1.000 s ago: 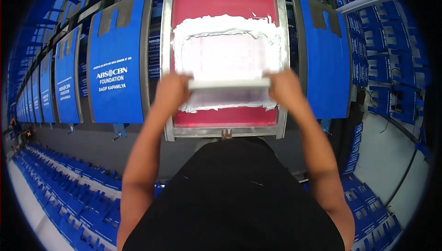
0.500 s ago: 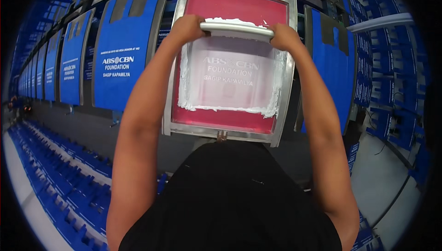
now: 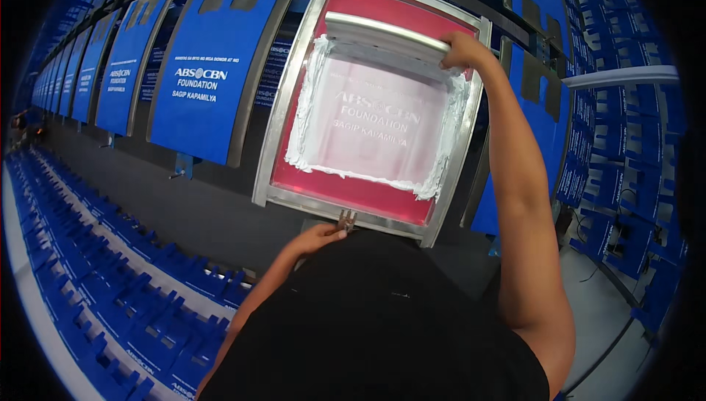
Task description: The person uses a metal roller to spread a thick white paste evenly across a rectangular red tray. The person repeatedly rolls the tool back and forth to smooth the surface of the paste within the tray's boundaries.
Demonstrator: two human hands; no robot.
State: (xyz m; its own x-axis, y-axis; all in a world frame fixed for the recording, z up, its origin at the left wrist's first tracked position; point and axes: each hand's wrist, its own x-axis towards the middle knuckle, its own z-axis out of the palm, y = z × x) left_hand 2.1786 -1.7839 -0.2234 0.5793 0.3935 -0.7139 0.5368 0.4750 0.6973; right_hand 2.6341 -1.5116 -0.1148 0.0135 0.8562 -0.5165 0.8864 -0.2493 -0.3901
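My right hand (image 3: 463, 51) grips the right end of a squeegee (image 3: 384, 30) with a pale metal handle, which leans across the far part of a printing screen. The screen has a metal frame (image 3: 291, 96) and a red mesh (image 3: 353, 191). Thick white ink (image 3: 300, 125) borders a pale central area where white lettering shows through. At the frame's near edge, my left hand (image 3: 318, 238) is closed at a small pronged metal bracket (image 3: 347, 219), its fingertips against it. Part of that hand's grip is hidden.
Flat boards with blue printed sheets (image 3: 209, 70) stand in a row to the left; another blue sheet (image 3: 515, 140) lies right of the screen. Racks of blue pieces (image 3: 147, 298) fill the lower left, and more (image 3: 625, 173) hang at right. A white bar (image 3: 621, 76) juts in there.
My left hand has let go of the squeegee's left end and come down to the bracket at the near edge. The right hand stays on the squeegee, which now tilts. The view has turned slightly.
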